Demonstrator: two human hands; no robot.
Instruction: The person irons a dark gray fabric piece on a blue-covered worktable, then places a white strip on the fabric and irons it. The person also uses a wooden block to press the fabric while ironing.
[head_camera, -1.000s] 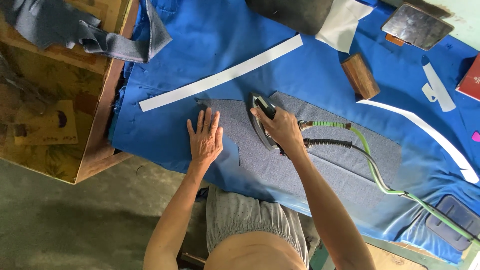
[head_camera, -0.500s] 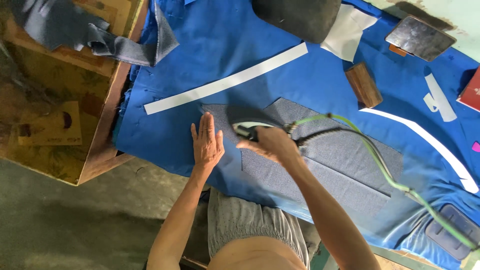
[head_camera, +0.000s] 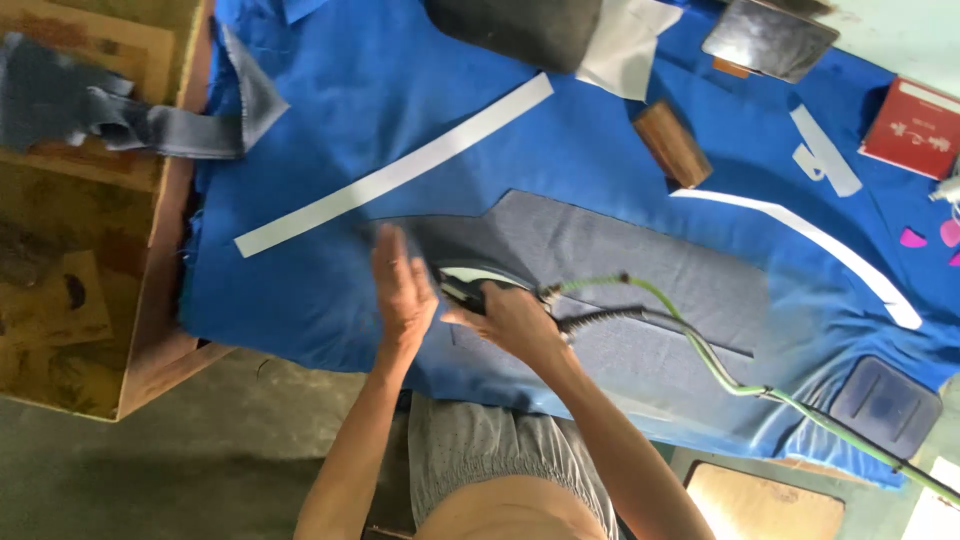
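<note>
At the far left of the frame a wooden bench (head_camera: 150, 300) carries a heap of grey cloth scraps (head_camera: 110, 115) in the upper left corner. Next to it begins the table covered in blue cloth (head_camera: 330, 120), which fills most of the view. A long white strip (head_camera: 395, 175) lies slanted across the blue cloth, from left of centre up toward the top middle.

Below the strip, the left hand (head_camera: 402, 290) rests flat with fingers together and stretched out, pressing on the left end of a grey fabric piece (head_camera: 620, 270) that spreads across the middle of the frame. Just beside it to the right, the right hand (head_camera: 510, 320) is wrapped around the handle of an iron (head_camera: 475, 285), which sits on the grey fabric, close to the left hand's fingers. A green hose (head_camera: 700, 345) and a dark cord (head_camera: 610, 318) run from the iron toward the lower right corner.

Above the fabric, right of centre, lies a wooden block (head_camera: 672, 142). A curved white strip (head_camera: 810, 245) runs on to the right, and a red book (head_camera: 915, 125) sits at the upper right edge.
</note>
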